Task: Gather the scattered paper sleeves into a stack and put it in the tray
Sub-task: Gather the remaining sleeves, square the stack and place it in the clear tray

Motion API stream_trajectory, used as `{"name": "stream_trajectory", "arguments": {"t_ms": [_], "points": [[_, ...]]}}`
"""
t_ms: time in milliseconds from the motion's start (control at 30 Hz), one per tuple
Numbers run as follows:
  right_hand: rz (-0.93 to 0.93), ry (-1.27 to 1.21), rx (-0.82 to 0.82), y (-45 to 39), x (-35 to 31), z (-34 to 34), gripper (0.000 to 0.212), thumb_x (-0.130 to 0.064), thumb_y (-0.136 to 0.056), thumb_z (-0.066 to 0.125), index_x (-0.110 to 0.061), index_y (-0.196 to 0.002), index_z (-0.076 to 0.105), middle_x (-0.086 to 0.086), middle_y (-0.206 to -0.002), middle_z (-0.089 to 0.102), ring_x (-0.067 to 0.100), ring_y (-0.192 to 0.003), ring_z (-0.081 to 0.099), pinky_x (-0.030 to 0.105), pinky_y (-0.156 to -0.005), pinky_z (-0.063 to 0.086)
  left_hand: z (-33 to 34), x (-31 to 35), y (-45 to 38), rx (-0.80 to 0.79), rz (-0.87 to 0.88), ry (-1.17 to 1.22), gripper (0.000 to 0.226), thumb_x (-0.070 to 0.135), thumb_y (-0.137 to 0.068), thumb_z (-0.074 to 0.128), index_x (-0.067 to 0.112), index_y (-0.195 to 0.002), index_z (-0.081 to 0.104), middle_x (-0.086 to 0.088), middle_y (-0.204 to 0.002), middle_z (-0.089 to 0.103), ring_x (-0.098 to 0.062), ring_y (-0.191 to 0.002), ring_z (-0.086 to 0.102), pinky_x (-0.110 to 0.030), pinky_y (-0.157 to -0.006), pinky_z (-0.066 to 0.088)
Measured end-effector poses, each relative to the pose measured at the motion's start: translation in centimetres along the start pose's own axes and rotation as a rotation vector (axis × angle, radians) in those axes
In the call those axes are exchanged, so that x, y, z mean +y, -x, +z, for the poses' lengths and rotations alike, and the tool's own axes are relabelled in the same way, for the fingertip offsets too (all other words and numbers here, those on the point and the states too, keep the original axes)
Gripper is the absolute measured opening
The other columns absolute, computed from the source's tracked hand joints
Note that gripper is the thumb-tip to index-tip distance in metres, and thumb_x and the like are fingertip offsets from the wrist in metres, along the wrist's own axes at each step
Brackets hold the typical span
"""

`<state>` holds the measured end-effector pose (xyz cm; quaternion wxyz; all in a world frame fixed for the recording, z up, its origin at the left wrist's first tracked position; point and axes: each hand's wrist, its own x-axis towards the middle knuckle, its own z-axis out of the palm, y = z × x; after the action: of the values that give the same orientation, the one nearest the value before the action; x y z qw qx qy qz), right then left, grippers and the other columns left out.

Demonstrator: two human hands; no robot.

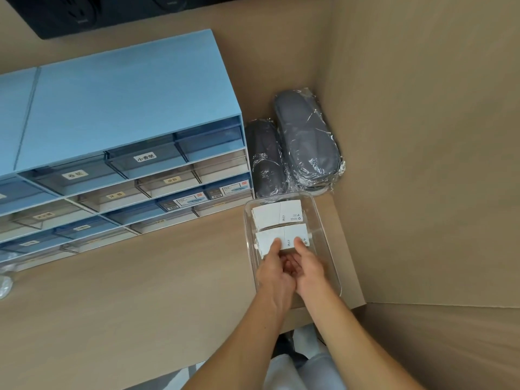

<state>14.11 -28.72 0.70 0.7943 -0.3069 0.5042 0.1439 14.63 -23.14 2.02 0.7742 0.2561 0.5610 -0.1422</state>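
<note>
Both my hands grip one stack of paper sleeves [281,240], left hand [274,273] and right hand [309,270] each with thumb on top and fingers curled under, so the loose sheets stay squared as I lower them. The stack sits low inside the clear tray [323,237], just beside a second stack [277,214] at the far end; I judge placement nearly done, release pending

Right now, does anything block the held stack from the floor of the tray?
Nothing visible blocks it. Both hands, left hand and right hand, hold the near stack already inside the clear tray, beside the far stack.
</note>
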Motion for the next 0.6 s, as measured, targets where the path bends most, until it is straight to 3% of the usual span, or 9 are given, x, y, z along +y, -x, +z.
{"name": "stream_trajectory", "arguments": {"t_ms": [167,267,333,433,533,600], "points": [[-0.018,0.055,0.089,-1.7,-0.1,0.7,0.046,-0.025,-0.088,0.072,0.008,-0.119,0.064,0.022,-0.109,0.069,0.026,-0.075,0.062,0.032,-0.066,0.052,0.6,0.4,-0.8,0.052,0.006,-0.024,0.022,0.015,-0.087,0.076,0.003,-0.103,0.068,-0.01,-0.072,0.064,-0.013,-0.041,0.054,-0.017,-0.033,0.044],[-0.044,0.07,0.116,-2.5,-0.1,0.8,0.044,-0.022,-0.088,0.072,0.008,-0.118,0.065,0.027,-0.116,0.069,0.034,-0.092,0.068,0.042,-0.087,0.058,0.9,0.6,-1.0,0.08,0.002,-0.007,0.019,0.009,-0.085,0.077,0.0,-0.1,0.071,-0.013,-0.075,0.068,-0.017,-0.05,0.059,-0.02,-0.036,0.049],[-0.044,0.087,0.119,-2.8,-0.2,0.8,0.042,-0.02,-0.088,0.072,0.009,-0.118,0.064,0.029,-0.117,0.069,0.038,-0.098,0.069,0.045,-0.092,0.056,1.1,0.6,-1.0,0.092,0.0,0.013,0.013,0.006,-0.085,0.077,-0.001,-0.092,0.07,-0.013,-0.072,0.067,-0.017,-0.045,0.058,-0.019,-0.035,0.048],[-0.05,0.128,0.144,-2.9,-0.3,0.9,0.04,-0.018,-0.089,0.071,0.009,-0.117,0.064,0.029,-0.115,0.069,0.036,-0.09,0.068,0.043,-0.083,0.058,1.1,0.4,-1.4,0.123,0.006,0.008,0.017,0.008,-0.084,0.078,0.001,-0.077,0.064,-0.012,-0.065,0.062,-0.015,-0.033,0.055,-0.019,-0.032,0.046],[-0.056,0.176,0.173,-3.2,-0.3,1.0,0.038,-0.019,-0.089,0.071,0.009,-0.115,0.065,0.028,-0.109,0.071,0.033,-0.079,0.068,0.044,-0.08,0.059,1.1,0.3,-1.7,0.152,0.007,-0.03,0.02,0.012,-0.083,0.08,0.001,-0.076,0.064,-0.012,-0.065,0.064,-0.019,-0.044,0.057,-0.021,-0.033,0.048],[-0.063,0.246,0.205,-3.4,-0.2,0.9,0.04,-0.022,-0.089,0.072,0.011,-0.111,0.067,0.024,-0.095,0.071,0.028,-0.065,0.065,0.041,-0.069,0.058,1.2,0.3,-1.7,0.166,0.004,-0.058,0.022,0.013,-0.084,0.079,0.001,-0.075,0.063,-0.012,-0.063,0.063,-0.019,-0.045,0.056,-0.024,-0.035,0.051]]}}
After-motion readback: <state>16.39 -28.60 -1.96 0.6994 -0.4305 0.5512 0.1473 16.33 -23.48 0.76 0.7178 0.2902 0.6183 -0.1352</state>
